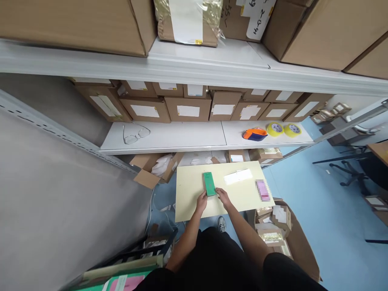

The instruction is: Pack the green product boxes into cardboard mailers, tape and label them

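A slim green box point(209, 182) lies lengthwise on a pale yellow tabletop point(189, 204), or just above it; I cannot tell which. My left hand point(202, 200) grips its near left corner with closed fingers. From the right, my right hand point(222, 196) has its fingers closed at the box's near right edge. To the right of the box lies a white sheet or strip point(238, 176). Farther right, close to the table's edge, is a pink blurred-out item point(262, 190).
Behind the table stands a shelf point(188, 137) with cardboard boxes point(188, 110), glasses point(135, 135), an orange and blue tape dispenser point(255, 134) and yellow tape rolls point(275, 129). An open carton point(157, 167) sits left of the table, and a large carton of parcels point(298, 238) at right.
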### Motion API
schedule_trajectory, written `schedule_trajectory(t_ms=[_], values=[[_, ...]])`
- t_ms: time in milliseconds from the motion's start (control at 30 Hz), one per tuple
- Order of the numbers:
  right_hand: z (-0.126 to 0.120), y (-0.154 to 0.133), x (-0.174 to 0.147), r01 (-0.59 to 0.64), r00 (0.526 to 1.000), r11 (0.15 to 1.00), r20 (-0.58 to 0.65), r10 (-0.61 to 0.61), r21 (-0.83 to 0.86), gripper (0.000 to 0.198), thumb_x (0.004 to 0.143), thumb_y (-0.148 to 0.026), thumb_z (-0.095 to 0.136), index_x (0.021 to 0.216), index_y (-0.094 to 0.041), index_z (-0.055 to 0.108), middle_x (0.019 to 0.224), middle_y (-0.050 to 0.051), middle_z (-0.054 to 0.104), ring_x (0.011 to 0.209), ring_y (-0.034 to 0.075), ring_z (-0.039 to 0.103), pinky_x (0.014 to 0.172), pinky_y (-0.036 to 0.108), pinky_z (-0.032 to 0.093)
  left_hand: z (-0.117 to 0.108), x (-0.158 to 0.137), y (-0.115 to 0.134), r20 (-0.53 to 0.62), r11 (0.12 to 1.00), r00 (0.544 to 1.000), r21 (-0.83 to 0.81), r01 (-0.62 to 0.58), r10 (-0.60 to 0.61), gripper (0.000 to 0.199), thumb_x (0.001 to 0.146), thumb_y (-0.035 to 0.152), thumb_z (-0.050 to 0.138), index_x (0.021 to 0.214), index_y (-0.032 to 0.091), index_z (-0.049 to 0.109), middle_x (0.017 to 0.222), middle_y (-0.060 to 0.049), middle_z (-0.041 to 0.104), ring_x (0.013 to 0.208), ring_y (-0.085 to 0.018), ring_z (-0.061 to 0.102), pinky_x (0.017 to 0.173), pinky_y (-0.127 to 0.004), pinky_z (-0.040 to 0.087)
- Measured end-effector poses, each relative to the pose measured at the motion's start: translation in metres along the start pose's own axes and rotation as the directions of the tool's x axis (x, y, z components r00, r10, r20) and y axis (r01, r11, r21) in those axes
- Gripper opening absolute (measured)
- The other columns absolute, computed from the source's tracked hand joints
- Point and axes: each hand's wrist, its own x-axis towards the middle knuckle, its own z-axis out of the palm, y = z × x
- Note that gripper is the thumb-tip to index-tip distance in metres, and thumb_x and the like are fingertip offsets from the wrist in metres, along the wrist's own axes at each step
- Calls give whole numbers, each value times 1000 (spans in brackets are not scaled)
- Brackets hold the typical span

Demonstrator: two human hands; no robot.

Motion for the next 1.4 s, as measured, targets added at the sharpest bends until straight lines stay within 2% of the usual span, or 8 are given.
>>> schedule_trajectory(t_ms=[133,267,467,600,767,967,1200,1400], values=[[3,-34,9,225,974,964,31,-223,-144,46,77,-55,70,109,-23,75,117,9,77,113,30,68,104,45,50,-14,15,27,-32,985,999,-173,-23,18,37,89,37,60,116,19,77,124,-12,76,122,-29,68,111,-46,47],[18,-54,20,241,970,922,42,-240,-302,69,71,-43,78,136,-28,62,134,6,70,125,30,63,112,47,46,-22,28,46,-3,993,1000,-119,-17,17,30,86,30,63,109,18,79,115,-10,79,118,-27,69,110,-43,48],[24,-47,21,399,913,872,214,-348,-283,91,64,-37,84,147,-26,50,141,10,63,130,32,59,110,49,46,-37,28,50,64,1000,998,-9,7,-6,24,81,15,68,102,16,79,109,-10,79,107,-27,73,104,-42,53],[5,-30,12,365,927,792,113,-357,-489,94,64,-33,82,150,-29,45,146,11,56,126,32,62,106,47,49,-53,24,53,52,995,999,98,-5,0,42,78,6,68,118,18,75,124,-12,74,115,-28,69,108,-44,50],[-22,-19,7,257,956,800,20,-294,-542,90,63,-26,80,144,-27,42,123,8,69,102,29,71,87,43,58,-66,23,73,161,875,971,426,-230,177,61,82,7,67,140,24,63,141,-10,63,130,-26,60,115,-39,45],[-16,-40,24,422,895,825,319,-312,-377,74,59,-11,65,130,-27,49,116,5,70,98,22,70,80,33,59,-44,19,90,345,740,907,539,-402,241,69,77,18,80,143,27,61,156,-8,50,139,-29,51,116,-40,44],[-23,-32,29,410,907,791,292,-303,-454,76,60,-10,66,132,-29,50,120,4,71,104,23,70,88,37,59,-21,24,100,308,730,925,576,-368,223,45,88,16,66,131,26,70,137,-7,67,128,-25,59,111,-35,45],[-34,-5,22,395,918,804,225,-327,-444,84,66,-9,68,144,-29,49,121,4,74,102,25,73,91,39,59,-8,50,112,55,888,998,457,-50,28,42,98,34,59,140,28,63,111,-6,77,101,-20,71,93,-30,53]])
